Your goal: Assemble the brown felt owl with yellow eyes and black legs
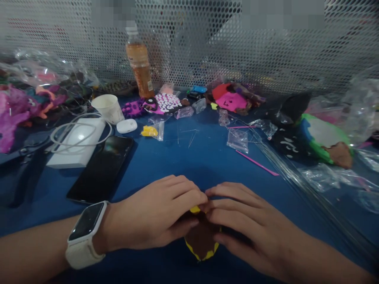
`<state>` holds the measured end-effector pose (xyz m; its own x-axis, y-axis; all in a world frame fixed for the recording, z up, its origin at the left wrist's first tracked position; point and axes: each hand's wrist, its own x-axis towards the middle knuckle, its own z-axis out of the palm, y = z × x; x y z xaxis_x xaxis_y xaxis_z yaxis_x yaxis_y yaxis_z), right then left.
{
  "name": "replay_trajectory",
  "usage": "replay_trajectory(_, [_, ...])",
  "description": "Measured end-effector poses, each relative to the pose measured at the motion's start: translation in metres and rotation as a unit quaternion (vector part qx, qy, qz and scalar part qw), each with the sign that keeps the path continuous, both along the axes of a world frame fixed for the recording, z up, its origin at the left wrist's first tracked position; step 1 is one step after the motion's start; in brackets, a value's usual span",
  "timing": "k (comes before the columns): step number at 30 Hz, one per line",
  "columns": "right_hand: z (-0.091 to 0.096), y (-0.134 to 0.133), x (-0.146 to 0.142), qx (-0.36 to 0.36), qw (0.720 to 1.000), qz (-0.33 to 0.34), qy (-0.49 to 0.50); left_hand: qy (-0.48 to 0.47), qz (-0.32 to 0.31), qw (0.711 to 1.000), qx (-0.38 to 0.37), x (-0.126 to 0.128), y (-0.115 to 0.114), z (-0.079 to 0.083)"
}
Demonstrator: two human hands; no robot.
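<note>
Here we are at the fingertips: the left hand [174,211] is half-curled, thumb lying over the brown face of a rounded, yellow-edged, clay-like piece [203,238], its fingers bent towards the far edge. Opposite, the right hand [248,225] arches over the piece's right side, fingers slightly parted, thumb against the nearer right edge. The fingertips of both meet at the top, covering much of the piece; whether either hand pinches it firmly, we cannot tell. The piece sits low in the middle, over the dark blue tabletop [166,157].

On the left wrist we spot a dark-faced watch with a pale fabric strap [85,232]. Just beyond that arm lies a black smartphone [102,169], beside a white rectangular box [68,161] with a looped white cable [56,138] over it. Further out we find a white oval case [126,126] near a pale paper cup [108,108]. To the right, a thin pink stick [257,163] lies at a slant near long clear rods [296,185]. And at the back, a clear bottle of amber drink [140,71] stands before a grey perforated screen [192,43].
</note>
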<state>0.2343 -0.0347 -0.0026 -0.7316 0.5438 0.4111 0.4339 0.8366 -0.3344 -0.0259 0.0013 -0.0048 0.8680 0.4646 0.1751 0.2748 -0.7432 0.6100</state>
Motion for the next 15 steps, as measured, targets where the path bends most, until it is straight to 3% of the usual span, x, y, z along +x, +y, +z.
replay_trajectory(7, [0.001, 0.001, 0.000, -0.010, 1.000, 0.011, 0.009, -0.014, 0.012, 1.000, -0.015, 0.001, 0.000, 0.001])
replay_trajectory(11, [0.006, 0.004, -0.001, 0.021, 0.998, 0.041, 0.037, -0.030, 0.010, 0.999, -0.017, 0.001, 0.001, 0.001])
replay_trajectory(15, [0.006, -0.026, -0.012, 0.030, 0.998, 0.056, 0.015, -0.031, 0.014, 0.999, -0.034, 0.000, 0.001, 0.002])
